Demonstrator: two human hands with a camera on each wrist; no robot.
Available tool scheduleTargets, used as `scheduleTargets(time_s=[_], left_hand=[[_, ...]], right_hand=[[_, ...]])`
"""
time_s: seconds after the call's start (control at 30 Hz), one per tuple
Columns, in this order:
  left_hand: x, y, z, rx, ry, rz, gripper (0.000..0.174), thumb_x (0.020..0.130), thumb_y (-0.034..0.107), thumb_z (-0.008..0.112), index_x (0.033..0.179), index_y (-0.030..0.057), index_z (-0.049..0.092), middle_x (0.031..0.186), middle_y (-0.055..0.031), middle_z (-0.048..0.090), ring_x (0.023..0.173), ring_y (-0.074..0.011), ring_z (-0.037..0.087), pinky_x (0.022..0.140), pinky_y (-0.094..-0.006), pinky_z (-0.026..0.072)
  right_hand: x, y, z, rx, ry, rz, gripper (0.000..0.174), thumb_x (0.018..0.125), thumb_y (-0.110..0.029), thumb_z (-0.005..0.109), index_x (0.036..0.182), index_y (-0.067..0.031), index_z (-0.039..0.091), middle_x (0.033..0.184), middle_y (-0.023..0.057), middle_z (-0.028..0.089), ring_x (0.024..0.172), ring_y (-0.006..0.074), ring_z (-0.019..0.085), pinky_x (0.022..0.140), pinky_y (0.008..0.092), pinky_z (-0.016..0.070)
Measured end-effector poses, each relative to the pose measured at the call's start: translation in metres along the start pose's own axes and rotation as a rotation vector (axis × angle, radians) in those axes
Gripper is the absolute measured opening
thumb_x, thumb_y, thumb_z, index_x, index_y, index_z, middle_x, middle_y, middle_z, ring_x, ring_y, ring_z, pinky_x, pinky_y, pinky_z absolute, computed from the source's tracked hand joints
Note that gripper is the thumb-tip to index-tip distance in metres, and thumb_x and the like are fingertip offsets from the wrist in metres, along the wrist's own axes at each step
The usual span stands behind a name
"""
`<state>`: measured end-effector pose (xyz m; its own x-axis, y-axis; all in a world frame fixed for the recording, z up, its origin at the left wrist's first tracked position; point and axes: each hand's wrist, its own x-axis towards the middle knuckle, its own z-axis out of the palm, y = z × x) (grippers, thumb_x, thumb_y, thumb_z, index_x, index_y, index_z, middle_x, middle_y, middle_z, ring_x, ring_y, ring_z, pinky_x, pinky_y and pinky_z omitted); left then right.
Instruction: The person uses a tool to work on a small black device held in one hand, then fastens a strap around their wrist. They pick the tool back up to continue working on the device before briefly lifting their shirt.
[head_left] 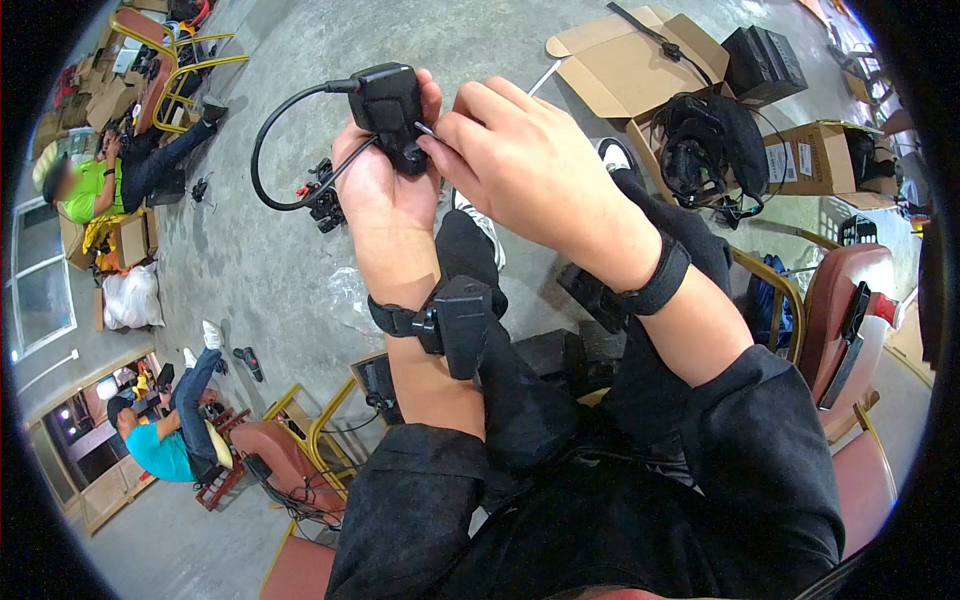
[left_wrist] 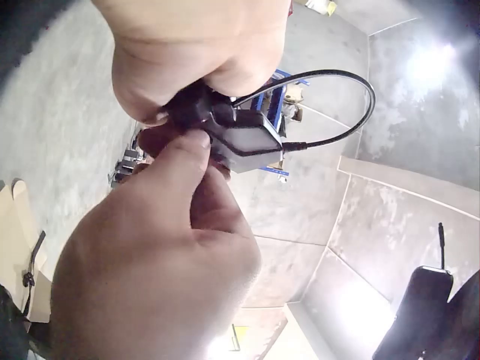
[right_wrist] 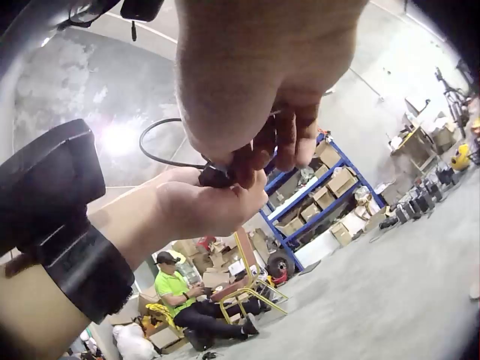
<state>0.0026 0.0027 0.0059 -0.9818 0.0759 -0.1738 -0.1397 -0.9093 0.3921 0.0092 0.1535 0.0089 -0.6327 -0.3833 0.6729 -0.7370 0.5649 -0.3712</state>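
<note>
In the head view my left hand point(head_left: 392, 190), palm up, holds a small black boxy device point(head_left: 386, 105) with a thick black cable looping from it. The fingers wrap behind the device. My right hand point(head_left: 535, 165) pinches a thin rod point(head_left: 424, 129) between thumb and forefinger, its tip right at the device's lower side. A thin pale stick end point(head_left: 546, 77) shows beyond the right knuckles. In the left wrist view the right thumb and forefinger meet close against the device point(left_wrist: 244, 142). The right wrist view shows the device mostly hidden by both hands.
An open cardboard box point(head_left: 640, 65) and a black bag point(head_left: 705, 155) lie on the floor at the right. Red chairs point(head_left: 850, 310) stand on both sides. Two seated people are at the left. Blue shelving point(right_wrist: 322, 202) holds boxes. Small black gear point(head_left: 325, 210) lies beyond my left hand.
</note>
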Motion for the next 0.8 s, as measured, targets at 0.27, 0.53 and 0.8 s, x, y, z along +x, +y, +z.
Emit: scheduleTargets(time_s=[0.27,0.53,0.8], left_hand=[[0.0012,-0.0027,0.0009,0.094,0.073,0.067,0.024,0.088,0.011,0.045,0.100,-0.0061,0.056,0.095,-0.0211,0.063,0.087,-0.0283,0.064,0.081,-0.0349,0.0549],[-0.0005,-0.0027,0.0039,0.079,0.073,0.068,0.024,0.089,0.013,0.047,0.099,-0.0060,0.057,0.095,-0.0212,0.063,0.087,-0.0290,0.064,0.081,-0.0350,0.0548],[0.0018,-0.0031,0.0025,0.170,0.077,0.115,0.025,0.091,0.017,0.048,0.099,-0.0054,0.057,0.094,-0.0211,0.064,0.086,-0.0304,0.065,0.079,-0.0373,0.0563]], right_hand=[[0.0010,-0.0047,-0.0037,0.378,-0.114,0.311,0.026,0.091,-0.027,0.056,0.083,-0.0023,0.062,0.072,0.0135,0.061,0.067,0.0334,0.064,0.062,0.0419,0.0526],[0.0003,-0.0032,-0.0043,0.163,-0.110,0.192,0.025,0.089,-0.025,0.058,0.082,-0.0020,0.062,0.073,0.0115,0.061,0.069,0.0313,0.063,0.061,0.0405,0.0530],[0.0017,-0.0031,-0.0047,0.114,-0.058,0.137,0.023,0.086,-0.023,0.062,0.079,-0.0008,0.062,0.077,0.0092,0.057,0.076,0.0266,0.061,0.064,0.0371,0.0531]])
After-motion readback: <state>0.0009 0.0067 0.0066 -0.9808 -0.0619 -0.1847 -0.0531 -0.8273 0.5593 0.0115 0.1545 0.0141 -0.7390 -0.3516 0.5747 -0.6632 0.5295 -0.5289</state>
